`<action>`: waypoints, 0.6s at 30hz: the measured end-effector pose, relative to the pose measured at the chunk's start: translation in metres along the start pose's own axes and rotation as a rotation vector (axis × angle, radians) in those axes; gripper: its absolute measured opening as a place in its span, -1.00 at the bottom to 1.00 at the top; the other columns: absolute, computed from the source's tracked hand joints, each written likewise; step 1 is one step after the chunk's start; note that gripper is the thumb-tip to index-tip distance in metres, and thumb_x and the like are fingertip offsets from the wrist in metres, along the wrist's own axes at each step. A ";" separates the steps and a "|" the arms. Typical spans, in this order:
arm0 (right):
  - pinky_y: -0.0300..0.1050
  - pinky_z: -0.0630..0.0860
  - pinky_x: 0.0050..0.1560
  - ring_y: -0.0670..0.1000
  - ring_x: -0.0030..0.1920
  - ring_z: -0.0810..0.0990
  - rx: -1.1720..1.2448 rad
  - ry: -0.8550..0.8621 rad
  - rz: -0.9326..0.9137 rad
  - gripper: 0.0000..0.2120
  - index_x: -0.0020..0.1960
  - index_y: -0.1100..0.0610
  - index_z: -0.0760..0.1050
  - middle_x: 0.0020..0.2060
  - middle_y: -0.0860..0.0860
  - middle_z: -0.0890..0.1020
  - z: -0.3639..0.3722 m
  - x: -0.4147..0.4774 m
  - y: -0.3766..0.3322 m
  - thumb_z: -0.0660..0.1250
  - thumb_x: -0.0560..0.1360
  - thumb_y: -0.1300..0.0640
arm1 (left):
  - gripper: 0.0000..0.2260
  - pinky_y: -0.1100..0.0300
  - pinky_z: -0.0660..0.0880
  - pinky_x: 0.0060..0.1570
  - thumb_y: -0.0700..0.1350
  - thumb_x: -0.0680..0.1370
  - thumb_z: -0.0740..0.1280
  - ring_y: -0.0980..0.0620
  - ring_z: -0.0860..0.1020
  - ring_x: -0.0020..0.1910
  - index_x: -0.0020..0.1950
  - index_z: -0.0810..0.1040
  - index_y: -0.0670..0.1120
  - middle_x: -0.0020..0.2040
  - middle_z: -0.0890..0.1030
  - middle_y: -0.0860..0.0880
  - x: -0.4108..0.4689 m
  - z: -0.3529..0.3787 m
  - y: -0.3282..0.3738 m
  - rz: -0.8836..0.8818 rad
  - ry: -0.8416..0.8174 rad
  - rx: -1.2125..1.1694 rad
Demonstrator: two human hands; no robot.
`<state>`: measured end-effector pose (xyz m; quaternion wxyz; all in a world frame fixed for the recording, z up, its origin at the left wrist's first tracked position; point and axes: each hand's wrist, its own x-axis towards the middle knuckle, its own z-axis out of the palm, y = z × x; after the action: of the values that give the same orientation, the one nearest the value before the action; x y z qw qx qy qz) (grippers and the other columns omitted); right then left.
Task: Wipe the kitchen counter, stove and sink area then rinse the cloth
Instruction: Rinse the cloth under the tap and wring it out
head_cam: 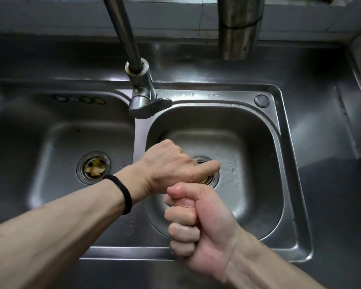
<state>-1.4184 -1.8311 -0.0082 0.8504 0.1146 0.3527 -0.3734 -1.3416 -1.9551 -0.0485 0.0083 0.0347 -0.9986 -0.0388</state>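
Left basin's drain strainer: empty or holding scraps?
Holding scraps: yellowish food bits lie inside the round steel strainer of the left sink basin.

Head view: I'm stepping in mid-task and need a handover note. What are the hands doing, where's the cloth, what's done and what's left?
Left hand: back up over the right basin, above its drain. Its fingers are mostly hidden, so I cannot tell if it holds anything.
Right hand: tight fist over the same basin, nearer the person, with nothing showing in it.
Cloth: not in view.
Tap: no water stream shows, and the right basin floor is wet.
Left basin: scraps sit in its strainer.
Done: the wiping cannot be judged from here.
Left: locate the cloth and confirm it is rinsed.
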 end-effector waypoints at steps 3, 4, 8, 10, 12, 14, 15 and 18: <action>-0.31 -0.05 -0.63 -0.15 -0.70 0.05 -0.009 0.026 -0.006 -0.67 -0.52 0.01 0.23 -0.64 -0.12 0.14 -0.003 0.001 0.000 0.29 0.34 0.09 | -0.82 0.30 0.10 -0.52 -0.10 0.45 0.10 -0.16 0.37 -0.65 0.03 0.19 -0.02 -0.55 0.47 -0.01 0.000 0.002 0.001 -0.035 0.008 0.013; -0.30 -0.04 -0.64 -0.16 -0.70 0.06 -0.037 0.053 -0.008 -0.67 -0.49 0.00 0.21 -0.62 -0.12 0.14 -0.006 0.003 0.000 0.29 0.35 0.09 | -0.83 0.29 0.07 -0.51 -0.09 0.46 0.08 -0.18 0.37 -0.63 0.03 0.17 -0.02 -0.53 0.49 -0.02 0.000 0.004 0.002 -0.048 -0.011 0.020; -0.30 0.09 -0.64 -0.13 -0.62 0.16 -0.536 0.362 -0.114 -0.70 -0.36 0.01 0.35 -0.53 -0.12 0.35 -0.021 0.005 -0.006 0.34 0.50 0.08 | -0.84 0.13 0.12 -0.46 0.03 0.55 0.15 -0.30 0.52 -0.35 0.05 0.20 0.06 -0.27 0.65 -0.11 0.002 0.008 0.006 -0.192 -0.169 -0.008; -0.26 0.25 -0.51 -0.12 -0.52 0.30 -0.879 0.526 -0.277 -0.82 -0.24 0.06 0.46 -0.47 -0.14 0.46 -0.037 -0.003 -0.014 0.39 0.50 0.07 | -0.78 0.06 0.32 -0.35 0.00 0.51 0.30 -0.28 0.62 -0.16 0.11 0.37 0.05 -0.16 0.66 -0.09 -0.002 0.008 0.009 -0.358 -0.167 -0.113; -0.12 0.44 -0.29 -0.10 -0.38 0.44 -0.997 0.694 -0.434 -0.89 -0.09 0.08 0.48 -0.34 -0.14 0.56 -0.056 -0.013 -0.020 0.41 0.51 0.10 | -0.79 0.02 0.48 -0.20 -0.07 0.47 0.35 -0.21 0.62 -0.06 0.08 0.43 0.05 -0.12 0.65 -0.05 -0.010 0.003 0.013 -0.560 -0.120 -0.409; 0.09 0.57 -0.03 -0.05 -0.27 0.54 -0.952 0.907 -0.631 -0.82 0.02 -0.01 0.47 -0.19 -0.09 0.63 -0.069 -0.023 -0.021 0.43 0.50 0.15 | -0.82 0.13 0.49 -0.15 -0.11 0.49 0.37 -0.04 0.60 -0.10 0.02 0.40 0.02 -0.16 0.61 0.06 -0.017 -0.002 0.017 -0.722 -0.074 -0.759; 0.14 0.59 0.01 -0.06 -0.26 0.56 -0.937 0.967 -0.754 -0.81 0.02 -0.04 0.50 -0.17 -0.07 0.64 -0.071 -0.029 -0.019 0.43 0.49 0.16 | -0.80 0.24 0.44 -0.22 -0.09 0.49 0.38 0.11 0.56 -0.17 0.02 0.39 0.02 -0.19 0.58 0.13 -0.019 -0.005 0.021 -0.774 -0.075 -0.889; -0.14 0.58 -0.14 -0.09 -0.22 0.62 -0.980 0.860 -0.975 -0.87 -0.01 -0.09 0.57 -0.16 -0.13 0.68 -0.060 -0.038 -0.008 0.45 0.49 0.09 | -0.71 0.31 0.34 -0.27 0.01 0.43 0.33 0.24 0.41 -0.32 0.11 0.40 0.01 -0.23 0.48 0.20 -0.018 -0.012 0.036 -0.849 -0.096 -1.213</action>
<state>-1.4728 -1.7876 -0.0254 0.3358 -0.3036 0.7820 -0.4283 -1.3254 -1.9193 -0.0337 -0.0334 0.4056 -0.7016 -0.5850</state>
